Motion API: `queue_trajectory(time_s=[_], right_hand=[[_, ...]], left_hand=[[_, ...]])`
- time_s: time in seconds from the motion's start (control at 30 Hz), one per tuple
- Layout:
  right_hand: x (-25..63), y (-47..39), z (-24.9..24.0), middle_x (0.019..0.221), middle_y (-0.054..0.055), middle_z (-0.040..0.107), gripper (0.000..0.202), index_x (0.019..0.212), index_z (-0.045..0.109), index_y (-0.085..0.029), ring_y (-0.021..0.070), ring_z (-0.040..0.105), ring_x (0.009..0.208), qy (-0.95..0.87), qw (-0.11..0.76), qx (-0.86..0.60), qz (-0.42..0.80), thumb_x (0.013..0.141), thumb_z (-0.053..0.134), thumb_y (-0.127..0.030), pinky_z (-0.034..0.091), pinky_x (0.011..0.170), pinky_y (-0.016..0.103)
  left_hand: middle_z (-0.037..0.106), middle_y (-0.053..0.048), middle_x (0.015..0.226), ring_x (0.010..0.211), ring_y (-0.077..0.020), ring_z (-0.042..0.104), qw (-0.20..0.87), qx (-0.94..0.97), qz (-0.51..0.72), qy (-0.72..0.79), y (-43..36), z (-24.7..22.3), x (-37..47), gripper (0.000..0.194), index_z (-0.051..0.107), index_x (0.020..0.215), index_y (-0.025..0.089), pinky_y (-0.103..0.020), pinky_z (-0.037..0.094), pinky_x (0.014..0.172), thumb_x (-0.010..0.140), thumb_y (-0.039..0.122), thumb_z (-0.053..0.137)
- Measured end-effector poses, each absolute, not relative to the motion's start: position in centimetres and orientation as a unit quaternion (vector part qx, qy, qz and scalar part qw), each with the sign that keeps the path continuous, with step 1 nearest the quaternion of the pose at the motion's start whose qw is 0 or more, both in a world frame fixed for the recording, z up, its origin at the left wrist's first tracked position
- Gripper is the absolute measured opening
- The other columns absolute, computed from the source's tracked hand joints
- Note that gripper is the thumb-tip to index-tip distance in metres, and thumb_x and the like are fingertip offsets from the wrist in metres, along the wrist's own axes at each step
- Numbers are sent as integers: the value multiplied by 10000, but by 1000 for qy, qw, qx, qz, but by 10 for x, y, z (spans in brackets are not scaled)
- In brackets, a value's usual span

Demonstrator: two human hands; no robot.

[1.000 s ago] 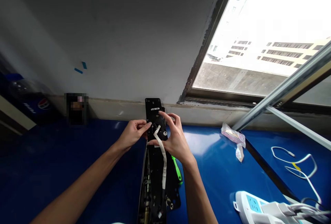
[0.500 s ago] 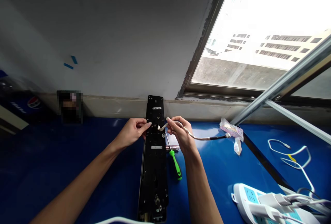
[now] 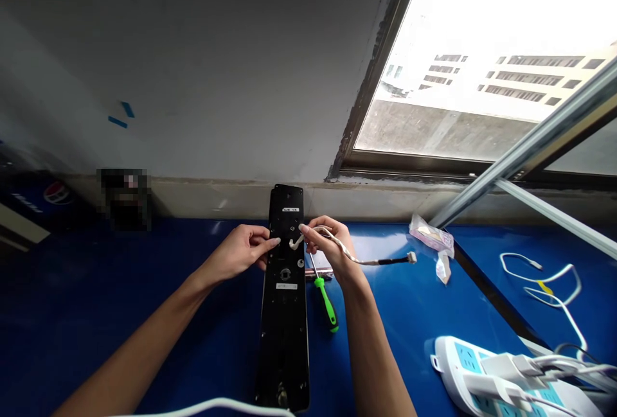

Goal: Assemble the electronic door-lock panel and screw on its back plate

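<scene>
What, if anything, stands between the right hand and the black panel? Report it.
Nothing visible: the white cable in the right hand runs to the black panel; the green-handled screwdriver lies to the panel's right.

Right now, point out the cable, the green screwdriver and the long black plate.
Cable (image 3: 368, 263): head view, on the white stretch just before its black section.
Green screwdriver (image 3: 327, 305): head view, on the handle.
Long black plate (image 3: 284, 324): head view, on its face below the lower label.

A screwdriver (image 3: 326, 304), power strip (image 3: 466, 358) and wired black assembly (image 3: 284, 320) at a blue table (image 3: 216, 359) suggest a workshop.
</scene>
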State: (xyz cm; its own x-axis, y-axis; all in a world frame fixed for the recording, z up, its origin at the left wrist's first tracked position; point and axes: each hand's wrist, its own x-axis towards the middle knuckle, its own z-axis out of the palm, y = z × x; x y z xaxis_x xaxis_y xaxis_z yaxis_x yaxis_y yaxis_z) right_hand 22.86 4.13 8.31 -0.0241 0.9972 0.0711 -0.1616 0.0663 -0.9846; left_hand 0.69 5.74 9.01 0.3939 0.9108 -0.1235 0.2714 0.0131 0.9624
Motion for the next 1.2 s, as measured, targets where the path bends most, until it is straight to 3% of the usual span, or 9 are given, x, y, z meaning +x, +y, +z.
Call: queue_trajectory(time_s=[0.23, 0.37, 0.5, 0.6, 0.67, 0.83, 1.2], right_hand=[[230, 40, 85, 581, -49, 635, 387, 808, 671, -185, 105, 571, 503, -489, 543, -436, 524, 703, 948, -433, 448, 507, 232], [230, 39, 85, 605, -43, 643, 380, 810, 674, -187, 107, 570, 531, -494, 534, -439, 527, 705, 944, -432, 466, 523, 234], [231, 39, 86, 621, -41, 641, 375, 809, 683, -191, 108, 562, 563, -500, 523, -444, 529, 707, 941, -445, 494, 553, 240], [233, 39, 85, 623, -42, 638, 386, 808, 681, -195, 114, 574, 566, -503, 516, -448, 528, 708, 939, -464, 498, 565, 248], [234, 39, 84, 626, -40, 646, 387, 806, 677, -195, 117, 586, 565, -507, 512, -451, 527, 716, 935, -470, 491, 570, 250], [239, 37, 83, 632, -25, 681, 379, 811, 681, -192, 133, 632, 574, -518, 494, -455, 530, 722, 939, -455, 459, 567, 247], [239, 34, 92, 620, -35, 666, 418, 789, 672, -197, 133, 622, 600, -515, 479, -464, 538, 660, 971, -458, 502, 612, 258]], left_hand=[[708, -10, 678, 629, -222, 735, 444, 672, 275, 525, 47, 95, 8, 466, 666, 772, 193, -295, 569, 603, 831, 645, 763], [644, 16, 567, 511, -179, 633, 275, 730, 237, 579, 45, 101, 3, 461, 635, 689, 209, -291, 450, 551, 900, 611, 711], [728, -2, 788, 692, -190, 671, 163, 776, 313, 524, 50, 103, 5, 319, 724, 911, 220, -311, 497, 668, 931, 538, 727], [761, -48, 1056, 957, -233, 704, 146, 805, 359, 449, 58, 98, 14, 351, 760, 1141, 223, -352, 554, 861, 917, 492, 781], [759, -66, 1093, 1056, -264, 682, 139, 820, 359, 423, 65, 93, 20, 314, 790, 1143, 225, -389, 559, 921, 923, 449, 792], [766, -71, 1044, 1016, -259, 691, 154, 848, 354, 362, 77, 85, 27, 135, 831, 977, 220, -408, 565, 919, 976, 319, 739], [792, -62, 1055, 958, -219, 730, 183, 850, 382, 312, 84, 75, 15, 271, 840, 935, 227, -367, 536, 869, 1042, 400, 660]])
